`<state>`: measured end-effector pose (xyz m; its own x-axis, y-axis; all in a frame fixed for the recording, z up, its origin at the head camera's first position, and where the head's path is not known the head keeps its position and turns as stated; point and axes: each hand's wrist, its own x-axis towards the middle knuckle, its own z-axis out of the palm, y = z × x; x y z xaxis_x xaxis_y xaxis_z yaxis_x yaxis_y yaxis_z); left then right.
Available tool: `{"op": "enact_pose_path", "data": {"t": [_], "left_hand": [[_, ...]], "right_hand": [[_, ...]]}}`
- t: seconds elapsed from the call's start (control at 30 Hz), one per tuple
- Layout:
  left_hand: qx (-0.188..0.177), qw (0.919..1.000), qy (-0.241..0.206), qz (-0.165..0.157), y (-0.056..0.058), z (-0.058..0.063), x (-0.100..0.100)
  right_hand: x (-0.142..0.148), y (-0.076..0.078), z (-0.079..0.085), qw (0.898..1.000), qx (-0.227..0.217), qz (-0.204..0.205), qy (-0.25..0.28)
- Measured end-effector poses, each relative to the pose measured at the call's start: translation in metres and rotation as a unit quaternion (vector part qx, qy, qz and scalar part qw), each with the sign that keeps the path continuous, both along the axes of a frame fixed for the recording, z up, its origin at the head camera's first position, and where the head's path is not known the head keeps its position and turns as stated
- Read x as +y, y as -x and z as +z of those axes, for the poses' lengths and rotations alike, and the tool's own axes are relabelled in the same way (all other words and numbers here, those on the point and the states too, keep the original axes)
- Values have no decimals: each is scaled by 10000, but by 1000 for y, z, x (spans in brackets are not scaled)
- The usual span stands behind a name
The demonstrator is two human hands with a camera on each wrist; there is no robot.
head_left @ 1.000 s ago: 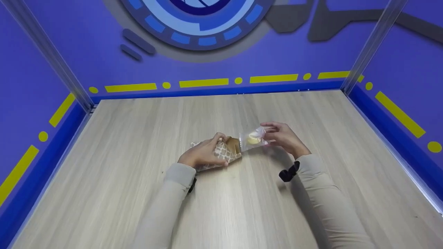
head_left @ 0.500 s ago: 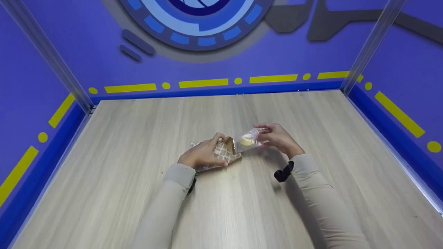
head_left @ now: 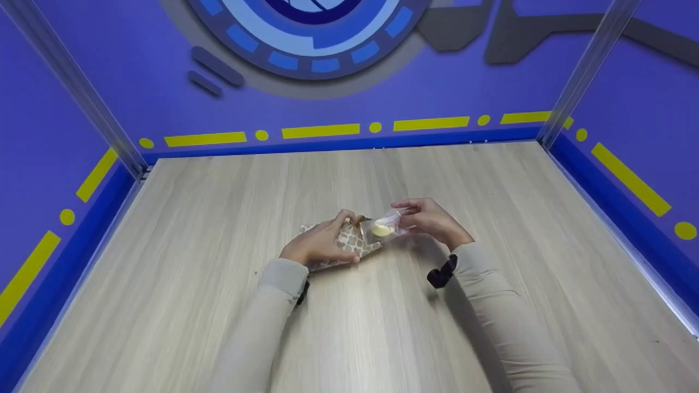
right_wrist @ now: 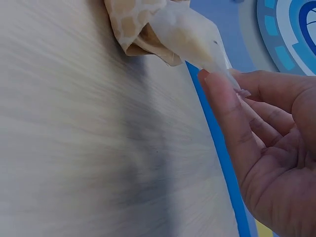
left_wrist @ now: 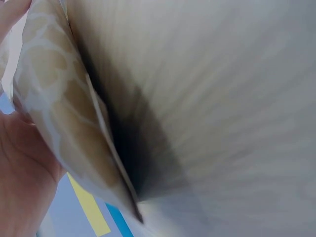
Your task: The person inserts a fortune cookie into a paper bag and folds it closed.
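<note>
Near the middle of the table my left hand [head_left: 322, 241] grips a paper bag [head_left: 352, 238] with a tan and white lattice print, its mouth turned to the right. In the left wrist view the bag [left_wrist: 59, 84] bulges beside the palm, close over the tabletop. My right hand [head_left: 434, 222] pinches the gathered end of a small clear plastic packet [head_left: 384, 228] with something pale yellow inside. The packet's far end sits in the bag's mouth, as the right wrist view shows the packet [right_wrist: 185, 37] against the bag [right_wrist: 129, 19]. What lies deeper in the bag is hidden.
A light wood-grain table [head_left: 218, 218] spreads around both hands. Blue panels [head_left: 306, 109] with yellow marks stand at its back and both sides, joined by metal corner posts [head_left: 587, 71]. A black strap piece [head_left: 441, 273] hangs at the right wrist.
My right hand has moved left with the packet, whose leading end has gone from the edge of the bag's mouth to inside it. The left hand and bag have stayed put.
</note>
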<state>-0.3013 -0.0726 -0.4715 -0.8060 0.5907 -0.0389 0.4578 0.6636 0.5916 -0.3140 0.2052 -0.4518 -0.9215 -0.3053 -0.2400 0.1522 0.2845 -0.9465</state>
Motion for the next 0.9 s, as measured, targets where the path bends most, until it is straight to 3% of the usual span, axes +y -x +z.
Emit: {"op": "enact_pose_path", "data": {"t": [0.9], "left_hand": [[-105,9999,21,71,-1,0,1]], "right_hand": [[-28,0,-4,9977,50,409,-542]]}}
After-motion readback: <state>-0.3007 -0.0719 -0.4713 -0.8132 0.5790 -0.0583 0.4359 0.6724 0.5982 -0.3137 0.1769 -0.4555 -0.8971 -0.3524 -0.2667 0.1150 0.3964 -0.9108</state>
